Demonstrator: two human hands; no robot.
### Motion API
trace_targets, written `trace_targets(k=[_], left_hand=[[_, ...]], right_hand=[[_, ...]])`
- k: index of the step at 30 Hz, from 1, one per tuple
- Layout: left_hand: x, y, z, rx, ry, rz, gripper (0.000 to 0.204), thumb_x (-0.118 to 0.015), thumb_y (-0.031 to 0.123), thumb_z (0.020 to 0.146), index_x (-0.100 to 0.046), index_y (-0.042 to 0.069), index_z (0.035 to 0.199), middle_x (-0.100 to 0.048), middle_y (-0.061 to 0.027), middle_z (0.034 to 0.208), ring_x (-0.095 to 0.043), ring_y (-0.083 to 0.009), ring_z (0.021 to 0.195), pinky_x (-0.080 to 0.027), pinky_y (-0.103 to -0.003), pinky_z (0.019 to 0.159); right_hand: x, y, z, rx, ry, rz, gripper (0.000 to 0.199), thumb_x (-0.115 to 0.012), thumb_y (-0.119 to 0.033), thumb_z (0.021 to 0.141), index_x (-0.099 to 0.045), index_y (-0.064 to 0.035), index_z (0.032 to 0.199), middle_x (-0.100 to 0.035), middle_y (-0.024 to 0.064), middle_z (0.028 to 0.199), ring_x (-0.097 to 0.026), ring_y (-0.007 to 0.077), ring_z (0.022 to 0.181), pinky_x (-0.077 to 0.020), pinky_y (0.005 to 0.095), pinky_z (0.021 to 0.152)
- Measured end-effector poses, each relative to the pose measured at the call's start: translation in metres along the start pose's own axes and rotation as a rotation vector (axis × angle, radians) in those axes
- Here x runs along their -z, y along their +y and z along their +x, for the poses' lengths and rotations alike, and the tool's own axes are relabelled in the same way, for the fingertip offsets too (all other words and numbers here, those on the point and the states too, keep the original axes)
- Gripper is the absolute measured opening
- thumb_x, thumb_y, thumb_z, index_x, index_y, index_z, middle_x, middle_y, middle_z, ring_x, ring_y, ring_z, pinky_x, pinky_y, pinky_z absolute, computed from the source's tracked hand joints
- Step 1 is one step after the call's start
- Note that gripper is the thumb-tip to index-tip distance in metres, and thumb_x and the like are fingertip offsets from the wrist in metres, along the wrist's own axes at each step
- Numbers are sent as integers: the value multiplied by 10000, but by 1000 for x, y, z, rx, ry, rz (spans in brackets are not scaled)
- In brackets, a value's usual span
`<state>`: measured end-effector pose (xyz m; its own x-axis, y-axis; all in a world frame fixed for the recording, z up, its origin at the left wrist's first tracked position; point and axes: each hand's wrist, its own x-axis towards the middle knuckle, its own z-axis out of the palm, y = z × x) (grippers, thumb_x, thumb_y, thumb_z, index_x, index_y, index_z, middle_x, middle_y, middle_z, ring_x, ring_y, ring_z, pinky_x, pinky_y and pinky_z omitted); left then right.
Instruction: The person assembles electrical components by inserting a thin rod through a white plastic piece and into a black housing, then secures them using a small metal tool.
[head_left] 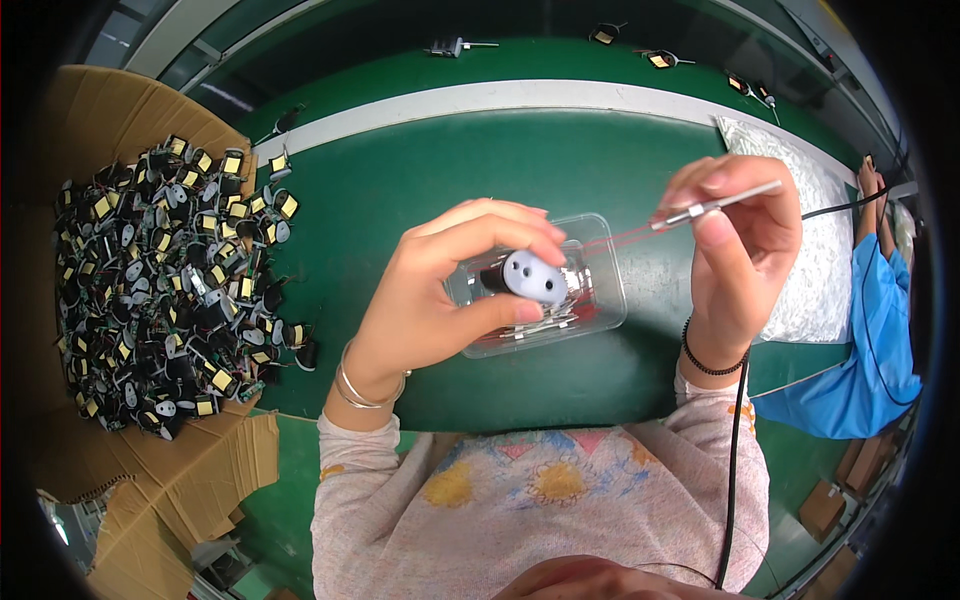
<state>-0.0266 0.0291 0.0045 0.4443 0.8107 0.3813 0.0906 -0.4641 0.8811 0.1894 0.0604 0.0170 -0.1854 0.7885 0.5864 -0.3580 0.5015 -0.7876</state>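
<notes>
clearly, the relation that matters is between the two hands: the slim pale strip (715, 205) lies to the right of the grey-and-black part (535, 278) and a little farther off, its long axis slanting from near left to far right. thin red wires (625, 238) span the gap, running from the strip's near-left end toward the part. the left hand (490, 268) curls round the part, thumb on the near side and fingers on the far side, with its holed grey face turned up. the right hand (705, 205) pinches the strip between thumb and fingers, so it is the nearer hand to it.

the part is held over a clear plastic tray (616, 290), where slim metal pieces (545, 332) lie; the tray rests on the green desk (345, 190). to the left, a cardboard box (110, 100) bears a heap of black parts (170, 300), many with yellow pads. on the right lies a bag of white pieces (805, 270), and beyond it a co-worker's blue garment (868, 330). along the far side runs a pale rail (500, 97), with a few more parts (450, 47) behind it.
</notes>
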Motion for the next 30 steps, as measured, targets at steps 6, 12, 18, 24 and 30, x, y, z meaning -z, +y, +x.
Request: trace_targets(k=[6,12,18,24,30], left_hand=[[-14,-3,-5,-155,168,261,400,-737,3,654,-530,-23,995,-649,-196,968,-625,-279,960,-453,-347,876],[-19,-5,-5,-273,250,327,456,-728,0,690,-409,19,1015,-651,-214,944,-627,-300,958,-368,-413,933],[-22,-5,-5,-302,322,369,342,-719,58,729,-479,55,973,-681,-119,930,-659,-242,904,-404,-368,869],[-23,-5,-3,-306,338,436,340,-717,38,720,-486,58,969,-682,-120,927,-656,-245,915,-401,-359,865],[-22,-2,-3,-280,347,451,343,-713,17,708,-483,59,959,-681,-137,917,-652,-249,927,-383,-372,881]], right_hand=[[-17,-12,-14,116,-20,-291,166,-587,-5,756,-470,4,874,-538,128,740,-560,223,692,-502,310,611],[-16,-18,-14,70,-67,-316,179,-599,26,732,-482,10,866,-556,140,737,-574,227,693,-479,297,620],[-12,-19,-12,141,-100,-370,193,-607,52,712,-491,19,864,-562,148,737,-581,227,693,-473,289,611],[-11,-23,-10,344,-183,-507,237,-637,81,651,-512,55,851,-581,163,725,-593,238,639,-488,303,563],[-13,-27,-16,422,-219,-573,342,-696,92,513,-546,60,819,-608,175,754,-624,285,660,-526,326,579]])
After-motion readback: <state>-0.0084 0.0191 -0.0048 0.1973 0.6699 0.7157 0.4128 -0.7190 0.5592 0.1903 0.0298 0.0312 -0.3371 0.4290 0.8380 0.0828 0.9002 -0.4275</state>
